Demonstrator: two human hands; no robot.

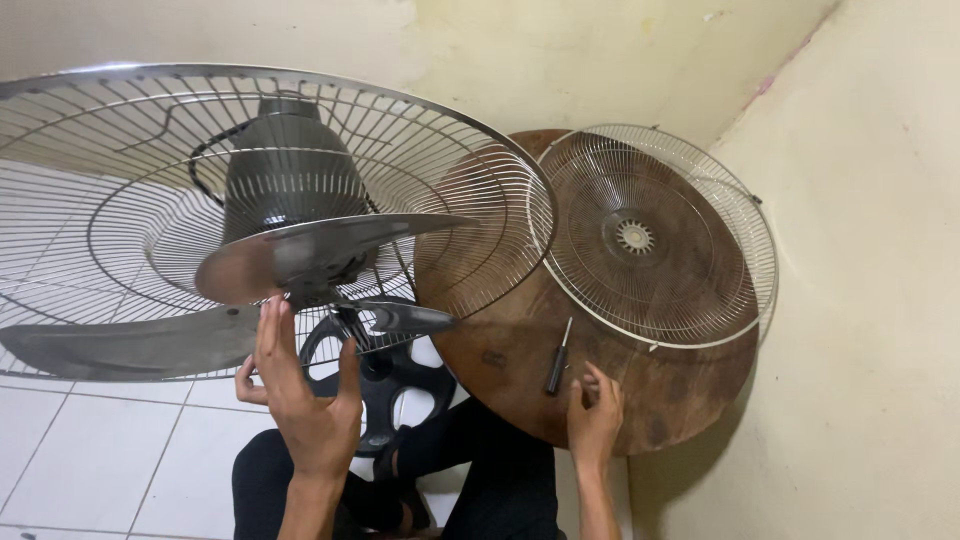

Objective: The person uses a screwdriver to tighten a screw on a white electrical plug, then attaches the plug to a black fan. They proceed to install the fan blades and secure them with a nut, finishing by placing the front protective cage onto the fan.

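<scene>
A large fan [285, 190] stands tilted in front of me, its dark motor housing behind a wire rear guard [120, 130] and grey metal blades [300, 255]. My left hand [300, 390] is raised with fingers spread, fingertips just under the lower edge of the blade hub, holding nothing. My right hand [595, 415] rests on the edge of a round wooden table [660, 385], fingers curled, right beside a black-handled screwdriver [558, 357] lying there. The detached front wire guard [655, 235] leans on the table against the wall.
The fan's black spoked base [400, 385] sits on the white tiled floor [90, 450] between my knees. Yellowish walls [860, 300] close in right behind the table and on the right. My legs in dark trousers fill the bottom centre.
</scene>
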